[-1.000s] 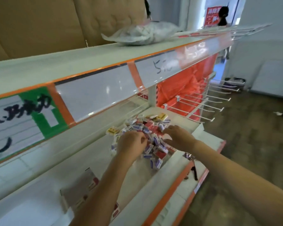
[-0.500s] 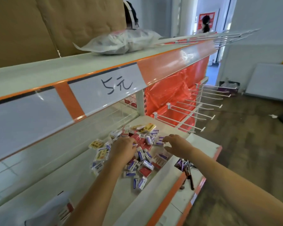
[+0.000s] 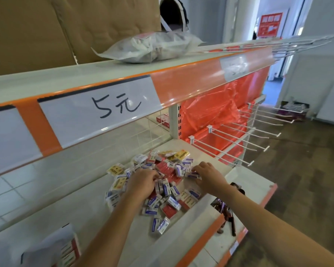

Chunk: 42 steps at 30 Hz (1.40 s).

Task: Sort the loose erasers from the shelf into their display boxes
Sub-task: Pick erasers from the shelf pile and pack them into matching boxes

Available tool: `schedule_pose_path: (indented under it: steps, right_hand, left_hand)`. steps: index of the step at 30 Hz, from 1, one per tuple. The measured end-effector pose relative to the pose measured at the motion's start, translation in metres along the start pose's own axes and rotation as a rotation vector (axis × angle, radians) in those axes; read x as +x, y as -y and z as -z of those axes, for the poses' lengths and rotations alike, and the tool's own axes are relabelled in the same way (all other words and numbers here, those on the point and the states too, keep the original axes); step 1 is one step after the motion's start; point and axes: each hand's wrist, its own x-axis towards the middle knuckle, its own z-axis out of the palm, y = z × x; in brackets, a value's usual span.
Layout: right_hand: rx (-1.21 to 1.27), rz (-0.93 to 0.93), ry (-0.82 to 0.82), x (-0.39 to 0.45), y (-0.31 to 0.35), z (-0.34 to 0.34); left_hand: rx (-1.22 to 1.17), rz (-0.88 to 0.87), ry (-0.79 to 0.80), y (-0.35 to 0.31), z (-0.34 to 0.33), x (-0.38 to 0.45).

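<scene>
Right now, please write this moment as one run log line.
step: gathering | left hand: on eraser pile, grip unclear | right hand: pinches eraser | display box: apart, near left

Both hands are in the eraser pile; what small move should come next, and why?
Probably lift the right hand with the blue-and-white eraser it pinches; the pile remains mixed, and the left hand appears to hold several already.
</scene>
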Motion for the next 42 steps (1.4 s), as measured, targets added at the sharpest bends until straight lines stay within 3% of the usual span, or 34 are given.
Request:
schedule_pose_path:
  steps: [10, 21, 33, 37, 42]
  right_hand:
    - [-0.049, 0.060, -0.016, 0.008, -0.004, -0.005]
    - [-0.062, 0.112, -0.034, 0.012, -0.010, -0.009]
    - [-0.035, 0.152, 0.020, 0.007, -0.010, -0.006]
    - [0.025, 0.131, -0.040, -0.001, -0.008, 0.001]
    - [0.191, 0.190, -0.151, -0.021, -0.003, 0.016]
  left_hand:
    - [-0.023, 0.032, -0.160, -0.011, 0.001, 0.022]
    - [0.107, 0.083, -0.096, -0.020, -0.013, 0.047]
    - [0.031, 0.079, -0.151, -0.015, -0.017, 0.033]
    - [0.020, 0.071, -0.197, -0.014, -0.015, 0.021]
    - [-0.163, 0.060, -0.207, -0.025, 0.001, -0.007]
